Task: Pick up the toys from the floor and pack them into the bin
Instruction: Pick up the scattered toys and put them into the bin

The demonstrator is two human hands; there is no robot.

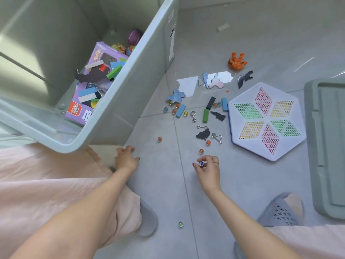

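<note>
My right hand (pixel 207 165) pinches a marble (pixel 201 163); my left hand (pixel 126 157), loosely curled, holds nothing. The bin (pixel 130 94) lies up-left, nearer my left.

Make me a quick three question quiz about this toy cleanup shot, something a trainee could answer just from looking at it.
1. True or false: the right hand pinches a marble in its fingers.
2. Multiple choice: where does the purple box lie? A) on the floor beside the hexagonal board B) inside the bin C) under the grey lid
3. Fill in: the lone marble between the two slippers is ____ in colour.

Key
1. True. The left hand holds no toy and rests by the bin's corner.
2. B
3. green
</note>
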